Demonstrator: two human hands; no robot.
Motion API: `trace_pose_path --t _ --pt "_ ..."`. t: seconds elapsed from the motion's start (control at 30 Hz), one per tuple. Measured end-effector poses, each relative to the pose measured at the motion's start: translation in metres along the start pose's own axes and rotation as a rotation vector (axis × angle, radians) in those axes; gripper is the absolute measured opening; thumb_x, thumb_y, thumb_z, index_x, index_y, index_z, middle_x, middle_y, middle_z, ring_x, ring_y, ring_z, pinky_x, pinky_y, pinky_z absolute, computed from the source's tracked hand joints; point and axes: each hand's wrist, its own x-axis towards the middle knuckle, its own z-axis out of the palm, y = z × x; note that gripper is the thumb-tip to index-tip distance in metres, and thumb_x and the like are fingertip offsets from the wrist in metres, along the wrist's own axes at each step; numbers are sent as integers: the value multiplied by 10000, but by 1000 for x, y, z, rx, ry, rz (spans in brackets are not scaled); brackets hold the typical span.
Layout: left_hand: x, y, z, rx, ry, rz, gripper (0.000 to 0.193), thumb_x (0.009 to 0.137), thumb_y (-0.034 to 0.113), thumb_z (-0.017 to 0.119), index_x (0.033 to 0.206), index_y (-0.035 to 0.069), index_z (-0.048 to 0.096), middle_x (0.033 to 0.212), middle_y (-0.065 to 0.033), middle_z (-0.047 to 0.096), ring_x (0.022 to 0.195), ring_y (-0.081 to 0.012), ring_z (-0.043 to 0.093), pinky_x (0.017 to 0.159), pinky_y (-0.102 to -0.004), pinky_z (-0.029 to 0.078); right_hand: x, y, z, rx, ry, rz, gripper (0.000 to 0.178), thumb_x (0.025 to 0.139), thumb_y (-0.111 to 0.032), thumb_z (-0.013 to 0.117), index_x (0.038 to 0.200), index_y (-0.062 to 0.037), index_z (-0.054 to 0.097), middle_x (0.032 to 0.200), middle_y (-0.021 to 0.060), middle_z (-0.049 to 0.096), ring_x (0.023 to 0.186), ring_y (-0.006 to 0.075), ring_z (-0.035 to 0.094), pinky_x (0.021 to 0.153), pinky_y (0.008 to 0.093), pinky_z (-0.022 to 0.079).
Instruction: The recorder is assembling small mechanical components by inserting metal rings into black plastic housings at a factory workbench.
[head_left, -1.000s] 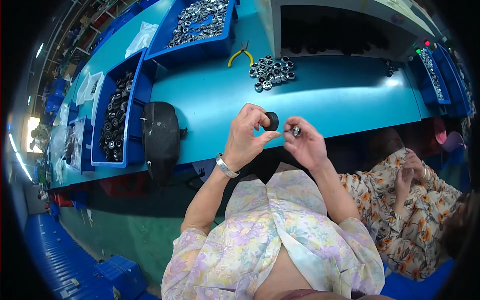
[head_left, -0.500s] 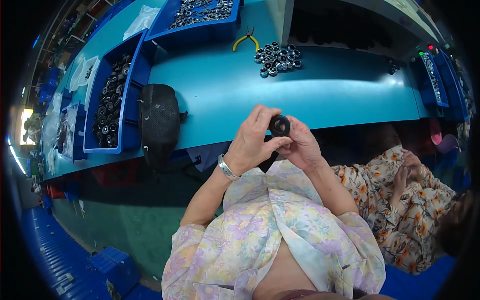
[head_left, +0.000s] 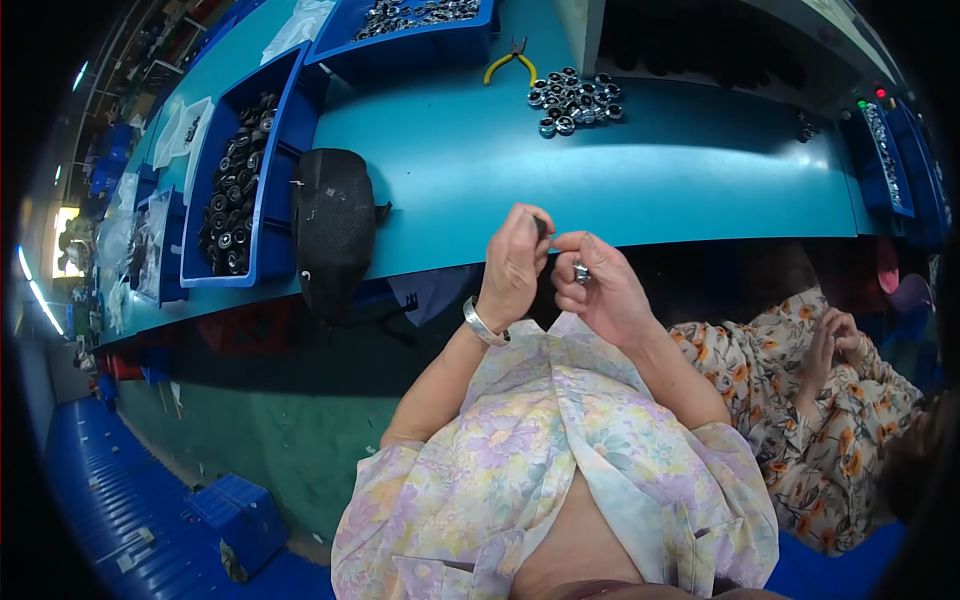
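In front of my chest, just off the table's near edge, my two hands are close together. The fingers of my left hand point(head_left: 513, 262) are closed round a small black ring point(head_left: 541, 228), turned edge-on and mostly hidden by them. My right hand point(head_left: 610, 295) is beside it, index finger stretched toward the black ring and the other fingers curled. A small shiny metal piece point(head_left: 581, 272) shows among those curled fingers; most of it is covered. Beyond my hands, a cluster of chrome round parts point(head_left: 575, 103) lies on the blue-green table point(head_left: 470, 180).
Yellow-handled pliers point(head_left: 511, 64) lie by the chrome parts. To the left are a black mesh bag point(head_left: 338, 215) and a blue bin point(head_left: 255, 225) of black round parts. Another blue bin point(head_left: 400, 42) holds metal parts. At right sits a co-worker in a flowered top point(head_left: 800, 440).
The black ring has turned from face-on to edge-on in my left hand. My right hand has drawn slightly back, and a shiny metal piece now shows in its fingers. The view has shifted slightly.
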Motion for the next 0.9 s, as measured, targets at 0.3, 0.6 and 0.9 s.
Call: trace_pose_path --t 0.3,0.6,0.9 --pt "-5 -2 -9 -682 -61 -327 407 1004 457 339 921 85 482 622 34 321 470 -57 232 430 -223 211 -9 5 -23 -83 269 -101 337 969 -123 510 1276 -1 439 1132 120 543 993 209 582 892 335 492" --pt "-9 -1 -5 -655 -61 -358 402 1020 450 304 968 93 482 639 9 356 468 -63 247 423 -219 239 -12 0 -15 -407 175 -223 274 972 -72 493 1227 17 448 1184 160 542 977 199 628 840 293 537" --pt "-13 -5 9 -589 31 -274 487 1003 526 303 1037 80 494 859 -58 504 633 -100 434 550 -244 363 -12 2 -29 -605 36 -343 372 924 -44 577 1273 12 461 1096 145 612 928 168 635 811 272 535"
